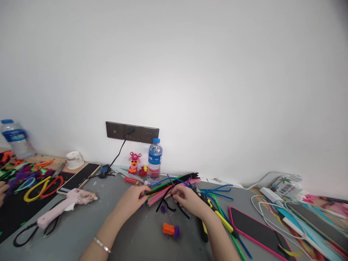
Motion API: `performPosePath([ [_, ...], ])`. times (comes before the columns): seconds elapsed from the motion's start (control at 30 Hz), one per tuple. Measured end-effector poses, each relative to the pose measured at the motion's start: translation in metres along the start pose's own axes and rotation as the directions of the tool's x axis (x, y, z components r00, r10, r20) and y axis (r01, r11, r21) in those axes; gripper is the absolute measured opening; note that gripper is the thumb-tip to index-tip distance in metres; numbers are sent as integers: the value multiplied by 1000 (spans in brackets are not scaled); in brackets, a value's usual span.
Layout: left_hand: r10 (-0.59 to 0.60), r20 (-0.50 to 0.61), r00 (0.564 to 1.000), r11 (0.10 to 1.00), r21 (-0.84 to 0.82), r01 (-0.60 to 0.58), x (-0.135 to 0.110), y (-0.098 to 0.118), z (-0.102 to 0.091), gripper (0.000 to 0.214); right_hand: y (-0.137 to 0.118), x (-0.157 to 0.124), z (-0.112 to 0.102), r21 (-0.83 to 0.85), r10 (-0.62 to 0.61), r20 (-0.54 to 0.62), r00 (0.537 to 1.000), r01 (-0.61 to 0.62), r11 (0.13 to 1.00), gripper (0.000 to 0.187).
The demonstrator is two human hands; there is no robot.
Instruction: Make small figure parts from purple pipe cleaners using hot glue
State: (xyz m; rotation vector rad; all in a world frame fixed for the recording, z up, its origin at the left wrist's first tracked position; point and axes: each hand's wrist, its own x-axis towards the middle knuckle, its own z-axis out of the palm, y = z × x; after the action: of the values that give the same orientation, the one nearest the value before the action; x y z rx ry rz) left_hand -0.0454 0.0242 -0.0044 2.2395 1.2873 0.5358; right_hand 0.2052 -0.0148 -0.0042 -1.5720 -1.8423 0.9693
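My left hand [133, 198] and my right hand [190, 200] rest on a grey table [141, 235], both at a bundle of coloured pipe cleaners [174, 185]. The fingers of each hand are pinched together on a thin black pipe cleaner [165, 203] whose ends curl down between the hands. A silver bangle [102, 245] circles my left wrist. In front of the hands lies a small orange and purple pipe-cleaner piece [171, 230].
A pink glue gun [65, 205], a phone [78, 177] and loose pipe cleaners [32, 181] lie at left. A water bottle [154, 161] and small figures [134, 163] stand by the wall sockets [132, 132]. Pliers [217, 216], a pink-cased phone [255, 230] and cables lie at right.
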Motion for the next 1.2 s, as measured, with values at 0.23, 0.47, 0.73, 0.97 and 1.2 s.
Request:
performPosePath([
  [0.23,81,69,994,994,66,-85,-7,16,2,24,7,1,1,67,18,57,998,-22,998,15],
  [0.47,-55,-137,989,973,216,84,11,-4,1,29,1,0,1,34,20,61,998,-22,999,13],
  [0.73,-9,-63,998,952,304,28,19,-4,14,25,1,3,3,19,18,64,998,-20,1000,17],
  [0.97,-37,-91,995,939,338,66,19,-4,13,27,1,2,3,16,24,55,998,-25,1000,16],
  [1.2,-78,-95,992,943,315,105,19,-4,15,18,1,2,4,22,10,52,999,-11,1000,15],
])
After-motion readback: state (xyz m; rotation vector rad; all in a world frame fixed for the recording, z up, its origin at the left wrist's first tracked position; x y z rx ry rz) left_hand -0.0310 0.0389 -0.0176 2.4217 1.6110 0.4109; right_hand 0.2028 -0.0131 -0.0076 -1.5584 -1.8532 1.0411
